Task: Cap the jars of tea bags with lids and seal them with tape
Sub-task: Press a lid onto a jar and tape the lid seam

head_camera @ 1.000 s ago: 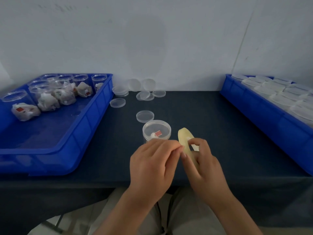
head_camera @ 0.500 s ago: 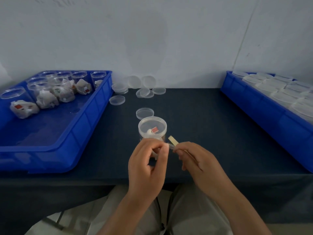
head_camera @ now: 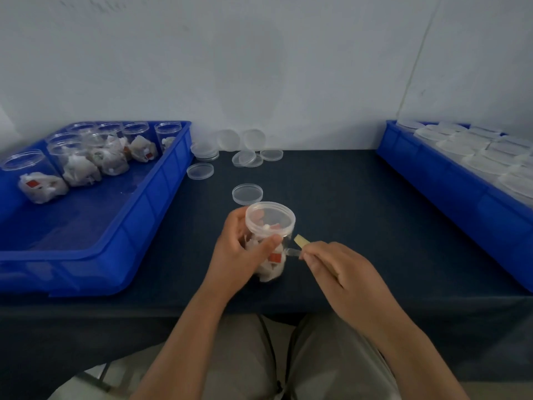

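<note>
Your left hand (head_camera: pixel 233 255) gripped the capped jar (head_camera: pixel 270 226) of tea bags, fingers and thumb curled round it, at the near middle of the table (head_camera: pixel 346 203). Your right hand (head_camera: pixel 343 272), just right of it, pinched a strip of tape (head_camera: pixel 293 252) running to the jar's side. A loose lid (head_camera: pixel 247 194) lay just beyond the jar.

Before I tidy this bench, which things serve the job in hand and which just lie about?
In use: capped jar, gripped by left hand; tape, pinched by right hand.
Idle: loose lids; open jars in left bin; right bin.
</note>
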The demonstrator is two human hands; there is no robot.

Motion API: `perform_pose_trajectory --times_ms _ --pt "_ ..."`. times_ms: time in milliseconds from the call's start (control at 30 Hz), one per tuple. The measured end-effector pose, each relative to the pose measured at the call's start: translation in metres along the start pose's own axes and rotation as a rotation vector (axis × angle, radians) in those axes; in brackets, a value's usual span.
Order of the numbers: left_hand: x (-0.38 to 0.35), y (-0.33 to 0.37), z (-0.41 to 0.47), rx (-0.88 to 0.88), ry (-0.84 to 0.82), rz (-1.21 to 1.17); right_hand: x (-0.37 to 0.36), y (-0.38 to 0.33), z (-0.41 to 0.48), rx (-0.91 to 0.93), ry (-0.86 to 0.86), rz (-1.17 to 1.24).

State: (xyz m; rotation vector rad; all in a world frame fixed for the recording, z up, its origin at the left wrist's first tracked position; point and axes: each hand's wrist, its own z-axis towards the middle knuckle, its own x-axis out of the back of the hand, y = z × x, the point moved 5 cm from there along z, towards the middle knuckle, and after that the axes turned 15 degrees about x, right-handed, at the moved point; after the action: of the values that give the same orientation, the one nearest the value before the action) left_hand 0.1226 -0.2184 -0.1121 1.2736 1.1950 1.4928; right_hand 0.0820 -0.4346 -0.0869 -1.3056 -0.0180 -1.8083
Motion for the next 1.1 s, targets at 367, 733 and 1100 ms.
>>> perform_pose_trajectory --times_ms 367,733,1100 --pt "-0.012 0.018 -0.022 -0.145 -0.015 0.220 0.004 -0.002 -0.001 -0.057 0.087 0.026" --pt "-0.018 0.017 -0.023 -0.193 0.074 0.233 -0.001 -0.002 0.000 -0.056 0.054 -0.022" --pt "-0.015 0.010 -0.019 -0.169 0.011 0.162 -0.001 0.001 0.000 -0.061 0.051 0.013"
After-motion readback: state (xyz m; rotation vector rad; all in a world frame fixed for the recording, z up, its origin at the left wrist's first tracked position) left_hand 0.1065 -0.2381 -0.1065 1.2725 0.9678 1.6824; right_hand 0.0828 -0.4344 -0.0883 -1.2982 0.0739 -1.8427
